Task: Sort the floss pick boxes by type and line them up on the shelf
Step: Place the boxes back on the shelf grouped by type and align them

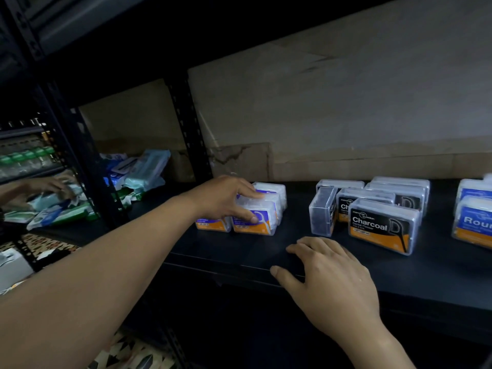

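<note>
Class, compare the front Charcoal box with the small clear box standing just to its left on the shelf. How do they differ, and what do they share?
The Charcoal box shows a broad black and orange label, while the small clear box shows a plain, unlabelled clear face. The Charcoal box faces the front of the shelf; the small clear box is turned to show a narrower side. Both have clear plastic cases and sit in the same group, untouched by either hand.

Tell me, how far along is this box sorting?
Mostly grouped: purple-labelled boxes at left, Charcoal boxes in the middle, blue boxes at right. The left hand is on the purple group; the right hand rests on the shelf edge. One Charcoal box stands sideways and needs lining up.
</note>
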`<state>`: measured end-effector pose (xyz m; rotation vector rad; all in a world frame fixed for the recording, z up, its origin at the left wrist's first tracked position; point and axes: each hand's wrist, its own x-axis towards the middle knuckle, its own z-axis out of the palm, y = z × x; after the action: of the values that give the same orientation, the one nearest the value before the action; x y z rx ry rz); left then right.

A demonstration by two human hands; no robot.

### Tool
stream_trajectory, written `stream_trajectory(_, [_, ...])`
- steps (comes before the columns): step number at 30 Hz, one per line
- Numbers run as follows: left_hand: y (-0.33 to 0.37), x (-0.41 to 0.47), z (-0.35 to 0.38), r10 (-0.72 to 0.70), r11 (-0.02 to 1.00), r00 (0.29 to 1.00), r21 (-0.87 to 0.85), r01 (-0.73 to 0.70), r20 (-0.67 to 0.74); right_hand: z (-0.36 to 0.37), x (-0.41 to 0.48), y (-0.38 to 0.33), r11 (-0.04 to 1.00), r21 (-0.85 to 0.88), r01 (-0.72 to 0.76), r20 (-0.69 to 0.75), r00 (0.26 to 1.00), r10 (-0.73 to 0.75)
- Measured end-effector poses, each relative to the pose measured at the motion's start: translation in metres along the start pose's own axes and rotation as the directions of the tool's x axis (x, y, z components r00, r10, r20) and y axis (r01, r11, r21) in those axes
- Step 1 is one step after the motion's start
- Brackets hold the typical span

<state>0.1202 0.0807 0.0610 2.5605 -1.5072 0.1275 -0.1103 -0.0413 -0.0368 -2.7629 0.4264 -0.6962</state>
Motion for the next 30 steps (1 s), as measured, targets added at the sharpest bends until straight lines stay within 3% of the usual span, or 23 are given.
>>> stream_trajectory(17, [0.007,-0.004,-0.008,-0.035,0.997,0.999,-0.065,0.037,0.038,0.002,-0.001,-0.002,0.999,-0.025,-0.048,-0.025,0.999,0.047])
stream_trajectory(20, [0.005,0.003,-0.015,-0.071,0.984,0.997,-0.169,0.063,-0.042,0.002,-0.001,-0.002,0.998,-0.040,-0.040,-0.052,0.998,0.038])
stream_trajectory(22, [0.001,0.012,-0.018,-0.081,0.977,0.993,-0.205,0.063,-0.085,-0.002,-0.001,-0.003,0.999,-0.028,-0.018,0.012,1.000,0.019])
stream_trajectory(24, [-0.001,0.023,-0.019,-0.086,0.986,0.993,-0.149,0.073,-0.080,-0.004,0.000,-0.002,1.000,0.007,0.001,0.051,0.999,-0.002])
stream_trajectory(30, [0.002,0.057,-0.013,-0.110,0.994,0.991,0.022,0.108,0.079,0.002,0.000,-0.003,0.998,-0.035,-0.043,-0.034,0.999,0.042])
